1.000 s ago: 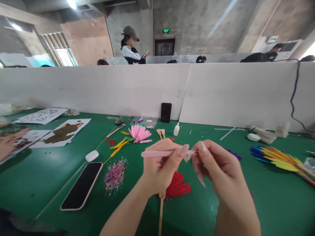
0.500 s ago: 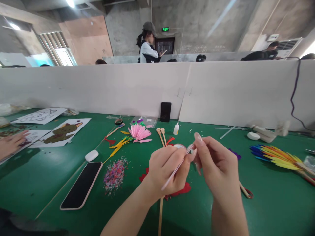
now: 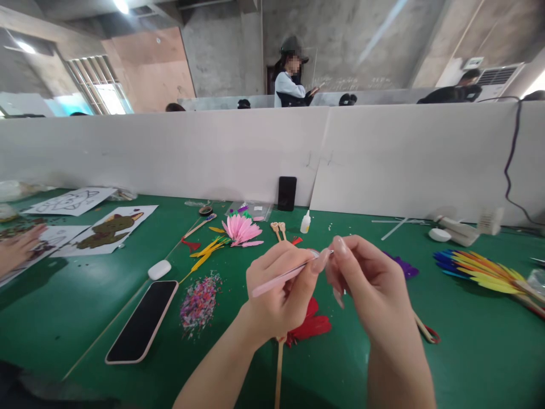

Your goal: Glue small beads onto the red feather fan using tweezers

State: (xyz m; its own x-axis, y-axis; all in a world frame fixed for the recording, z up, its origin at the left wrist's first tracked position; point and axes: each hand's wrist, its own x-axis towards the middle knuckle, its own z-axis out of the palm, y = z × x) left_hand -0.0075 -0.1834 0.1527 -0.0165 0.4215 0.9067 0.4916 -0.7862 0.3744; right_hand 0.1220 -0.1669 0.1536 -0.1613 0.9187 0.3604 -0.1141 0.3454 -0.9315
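Up close, the left hand [image 3: 279, 292] pinched slim pink tweezers [image 3: 281, 278] in its fingers. The right hand [image 3: 370, 284] pressed its fingers together at the tweezers' tip, above the green table [image 3: 468, 341].

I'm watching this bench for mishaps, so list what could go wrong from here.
1. The left hand holds pink tweezers whose tip meets the right hand; a slip could prick a fingertip.
2. The red feather flower lies under both wrists and could get crushed.
3. The loose confetti pile lies beside the phone; a forearm sweep could scatter it.
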